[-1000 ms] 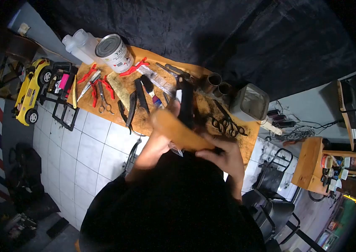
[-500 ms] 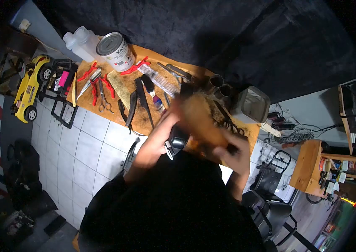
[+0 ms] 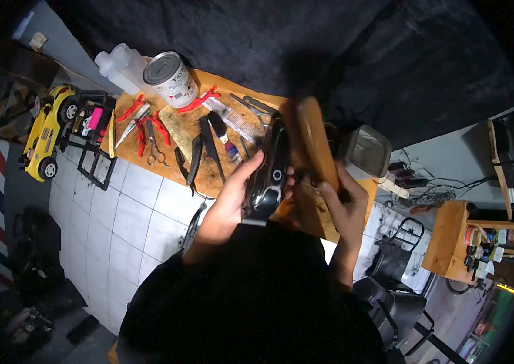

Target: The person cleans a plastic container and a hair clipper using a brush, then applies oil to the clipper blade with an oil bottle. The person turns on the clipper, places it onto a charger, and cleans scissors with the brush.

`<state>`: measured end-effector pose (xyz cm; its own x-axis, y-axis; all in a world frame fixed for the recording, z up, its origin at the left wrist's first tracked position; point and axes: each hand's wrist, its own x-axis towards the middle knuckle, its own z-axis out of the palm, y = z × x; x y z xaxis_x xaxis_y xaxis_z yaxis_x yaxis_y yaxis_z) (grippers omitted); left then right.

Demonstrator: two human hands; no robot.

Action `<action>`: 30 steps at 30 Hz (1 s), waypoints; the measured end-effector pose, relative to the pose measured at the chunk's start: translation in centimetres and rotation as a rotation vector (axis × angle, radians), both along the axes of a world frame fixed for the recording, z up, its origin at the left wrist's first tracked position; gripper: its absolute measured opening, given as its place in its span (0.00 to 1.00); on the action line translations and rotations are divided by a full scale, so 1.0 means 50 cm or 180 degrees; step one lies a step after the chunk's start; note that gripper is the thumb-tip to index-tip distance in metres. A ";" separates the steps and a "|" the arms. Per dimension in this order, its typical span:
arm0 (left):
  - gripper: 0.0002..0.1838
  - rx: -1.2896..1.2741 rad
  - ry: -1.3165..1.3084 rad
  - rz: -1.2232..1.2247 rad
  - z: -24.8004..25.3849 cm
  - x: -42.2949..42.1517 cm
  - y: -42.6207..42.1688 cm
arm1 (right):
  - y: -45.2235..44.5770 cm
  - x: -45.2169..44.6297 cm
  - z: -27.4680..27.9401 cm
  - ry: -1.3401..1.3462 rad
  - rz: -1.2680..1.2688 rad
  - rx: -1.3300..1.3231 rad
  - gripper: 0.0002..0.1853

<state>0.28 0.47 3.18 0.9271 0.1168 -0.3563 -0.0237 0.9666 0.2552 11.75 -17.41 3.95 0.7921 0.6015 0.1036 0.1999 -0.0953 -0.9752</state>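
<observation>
A black hair clipper (image 3: 273, 167) with a round silver button rests in my left hand (image 3: 225, 201), thumb along one side and fingertips showing on the other. Its blade end points down toward my body. My right hand (image 3: 348, 203) grips the lower end of a wooden brush (image 3: 317, 142). The brush stands just right of the clipper, apart from it, with its bare wooden side showing; the bristles are hardly visible. Left of the clipper lie a black comb (image 3: 210, 145), a small black-bristled brush (image 3: 225, 134) and a folded razor (image 3: 195, 159).
The wooden table (image 3: 232, 100) carries scissors (image 3: 155, 151), red clips (image 3: 201, 100), a metallic comb (image 3: 232, 118) and a large can (image 3: 171, 79). Plastic bottles (image 3: 117, 67) stand behind at left. A clear container (image 3: 367, 150) sits at the right edge. A black chair (image 3: 396, 303) stands beyond.
The wooden brush, blurred over the clipper before, has moved right and now stands upright beside it. The clipper has turned so its buttoned face shows.
</observation>
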 end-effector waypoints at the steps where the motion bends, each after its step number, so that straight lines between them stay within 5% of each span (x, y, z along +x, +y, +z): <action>1: 0.23 0.0002 -0.0186 0.0079 -0.024 -0.001 0.006 | -0.011 -0.006 0.022 0.0085 0.0321 -0.0211 0.23; 4: 0.26 -0.0213 -0.0562 0.0045 -0.054 0.015 0.017 | -0.023 -0.027 0.010 -0.0715 0.1510 -0.0007 0.25; 7: 0.28 0.0195 -0.0546 -0.0131 -0.059 0.015 0.022 | -0.004 -0.051 0.025 -0.0933 0.1570 -0.0240 0.28; 14: 0.22 0.0514 0.0186 0.0035 -0.002 -0.011 0.000 | -0.007 -0.027 -0.014 -0.0693 -0.0055 -0.0485 0.25; 18: 0.29 0.1059 -0.0007 -0.0340 0.006 -0.017 0.007 | -0.005 -0.011 -0.005 -0.0538 -0.0430 -0.0190 0.23; 21: 0.26 0.1592 0.0382 0.0125 -0.010 -0.012 -0.008 | -0.041 -0.015 -0.004 -0.0675 0.0360 -0.0206 0.22; 24: 0.22 0.1252 -0.0027 -0.0349 -0.027 -0.010 0.028 | -0.038 -0.016 0.023 -0.0802 0.1653 -0.0010 0.25; 26: 0.22 0.1126 -0.0140 -0.0287 -0.034 -0.010 0.020 | -0.029 -0.022 0.011 -0.0708 0.1435 -0.0140 0.26; 29: 0.20 0.1625 0.1064 0.0502 0.014 -0.013 -0.016 | -0.027 -0.021 -0.006 -0.0844 0.0770 -0.0376 0.24; 30: 0.20 0.1695 0.0660 0.0094 0.011 -0.015 -0.005 | -0.025 -0.018 -0.010 -0.0744 0.0435 -0.0313 0.25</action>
<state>-0.49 0.21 3.72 0.8376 0.3549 -0.4153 0.0537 0.7031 0.7091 10.85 -18.65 3.47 0.6645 0.7173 0.2098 0.4357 -0.1438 -0.8885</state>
